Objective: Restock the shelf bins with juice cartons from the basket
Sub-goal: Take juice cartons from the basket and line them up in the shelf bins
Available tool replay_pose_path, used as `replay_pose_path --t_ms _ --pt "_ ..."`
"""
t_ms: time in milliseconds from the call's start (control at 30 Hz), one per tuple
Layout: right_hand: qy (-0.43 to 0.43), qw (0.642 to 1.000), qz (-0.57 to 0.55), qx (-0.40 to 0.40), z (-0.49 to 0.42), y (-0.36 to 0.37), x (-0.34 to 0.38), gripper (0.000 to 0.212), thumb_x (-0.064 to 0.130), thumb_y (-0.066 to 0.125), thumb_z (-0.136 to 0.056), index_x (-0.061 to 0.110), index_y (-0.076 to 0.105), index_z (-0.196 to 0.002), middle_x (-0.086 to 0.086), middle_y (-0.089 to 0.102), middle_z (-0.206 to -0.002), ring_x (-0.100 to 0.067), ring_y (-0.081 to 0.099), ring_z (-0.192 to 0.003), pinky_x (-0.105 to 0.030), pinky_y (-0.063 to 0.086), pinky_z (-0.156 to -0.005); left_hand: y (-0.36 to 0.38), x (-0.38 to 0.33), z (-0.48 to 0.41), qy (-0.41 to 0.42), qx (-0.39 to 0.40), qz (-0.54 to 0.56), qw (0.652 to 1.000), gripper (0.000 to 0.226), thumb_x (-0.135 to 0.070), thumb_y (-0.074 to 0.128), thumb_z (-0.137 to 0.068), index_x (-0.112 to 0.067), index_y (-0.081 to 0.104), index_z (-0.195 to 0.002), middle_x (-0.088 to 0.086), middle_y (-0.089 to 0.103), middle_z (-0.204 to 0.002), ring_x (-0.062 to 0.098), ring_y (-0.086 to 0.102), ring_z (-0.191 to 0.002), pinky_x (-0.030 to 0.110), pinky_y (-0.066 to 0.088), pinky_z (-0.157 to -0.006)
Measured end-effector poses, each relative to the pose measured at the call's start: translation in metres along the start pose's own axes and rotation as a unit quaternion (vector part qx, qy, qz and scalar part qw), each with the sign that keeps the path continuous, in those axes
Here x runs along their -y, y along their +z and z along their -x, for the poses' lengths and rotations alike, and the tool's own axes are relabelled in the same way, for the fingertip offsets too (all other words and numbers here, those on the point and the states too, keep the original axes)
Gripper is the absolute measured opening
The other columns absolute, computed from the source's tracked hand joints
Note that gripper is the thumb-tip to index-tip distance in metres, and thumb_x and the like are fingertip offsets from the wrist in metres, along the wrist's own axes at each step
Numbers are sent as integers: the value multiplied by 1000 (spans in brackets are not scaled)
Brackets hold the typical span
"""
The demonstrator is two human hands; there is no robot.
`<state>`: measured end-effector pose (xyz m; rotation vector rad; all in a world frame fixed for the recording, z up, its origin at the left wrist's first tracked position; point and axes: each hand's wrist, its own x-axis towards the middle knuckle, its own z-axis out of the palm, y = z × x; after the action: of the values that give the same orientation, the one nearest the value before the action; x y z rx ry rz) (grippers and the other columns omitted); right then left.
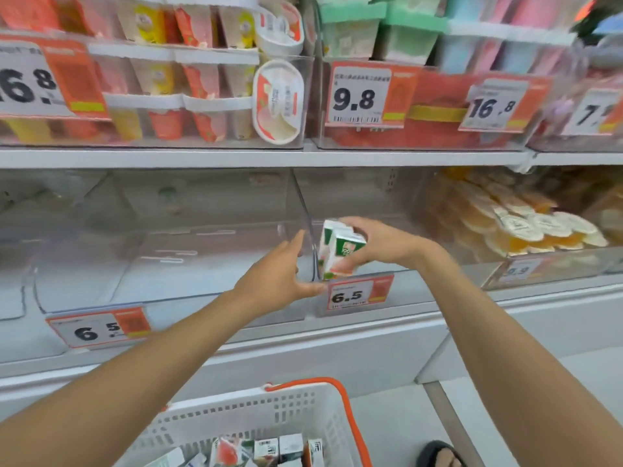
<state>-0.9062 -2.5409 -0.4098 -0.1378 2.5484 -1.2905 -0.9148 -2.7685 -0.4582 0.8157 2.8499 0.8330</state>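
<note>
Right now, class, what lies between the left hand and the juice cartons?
In the head view, the clear bin wall stands between the left hand and the juice cartons.

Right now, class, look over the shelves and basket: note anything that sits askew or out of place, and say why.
Two oval tubs at the right end of the top-left bin lie on their sides, lids facing out, while the cups beside them stand upright. Cartons in the basket lie jumbled.
</note>
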Motion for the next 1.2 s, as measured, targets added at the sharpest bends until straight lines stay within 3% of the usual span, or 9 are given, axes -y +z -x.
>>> replay_pose_path --t_ms 100,200,333,567,800,867,967,1100,1200 --pt "74 975 -105 184 -12 7 -6 48 26 71 -86 24 54 -131 -11 63 -127 -27 63 -111 -47 51 -98 4 4 0 5 -14 9 1000 112 -71 69 -67 -34 6 -152 -10 46 -136 4 51 -94 29 49 -81" --pt "74 934 -225 268 -11 0 -9 42 29 54 -95 24 51 -136 -12 60 -134 -26 62 -115 -39 53 -92 6 5 0 8 -21 9 1000 112 -70 69 -68 -33 6 -153 -11 45 -137 2 51 -93 27 48 -79" --pt "76 951 -199 225 -12 0 -10 53 30 56 -92 27 43 -143 -9 60 -134 -26 59 -121 -43 48 -101 5 4 0 10 -27 2 1000 110 -71 68 -68 -34 7 -152 -12 46 -136 2 52 -92 28 49 -77" --pt "51 980 -35 188 -8 -5 -4 37 48 51 -95 26 63 -122 -2 70 -119 -17 65 -112 -38 53 -96 3 0 4 12 -30 -6 999 100 -73 66 -68 -41 10 -145 -12 47 -135 4 56 -89 35 55 -77" --pt "79 975 -85 189 -15 -2 -6 39 35 67 -89 22 58 -125 -3 64 -125 -17 65 -110 -41 54 -94 4 2 3 4 -29 -21 999 108 -73 65 -70 -35 6 -152 -13 43 -141 7 57 -93 38 55 -81" --pt "90 970 -90 206 -21 2 -5 54 17 75 -84 31 50 -130 1 57 -128 -17 63 -112 -39 55 -89 5 2 3 3 -33 -26 999 105 -70 65 -72 -35 7 -152 -13 42 -141 8 58 -94 39 54 -82" --pt "126 972 -106 166 -27 10 -9 81 21 74 -84 37 27 -147 2 48 -140 -19 53 -125 -46 47 -102 6 3 2 3 -36 -36 999 103 -68 64 -74 -34 7 -152 -11 42 -143 12 59 -99 41 54 -84" --pt "156 967 -110 166 -28 15 -11 53 31 65 -88 24 48 -137 -13 60 -133 -28 59 -112 -47 45 -104 6 2 2 1 -35 -41 999 104 -68 65 -74 -33 7 -152 -10 43 -142 13 60 -98 41 55 -83" --pt "154 963 -122 187 -28 12 -12 61 32 67 -81 22 49 -138 -14 60 -133 -29 59 -112 -46 44 -105 5 2 1 -2 -28 -46 999 107 -70 66 -71 -33 6 -153 -9 42 -144 13 60 -100 41 55 -83"
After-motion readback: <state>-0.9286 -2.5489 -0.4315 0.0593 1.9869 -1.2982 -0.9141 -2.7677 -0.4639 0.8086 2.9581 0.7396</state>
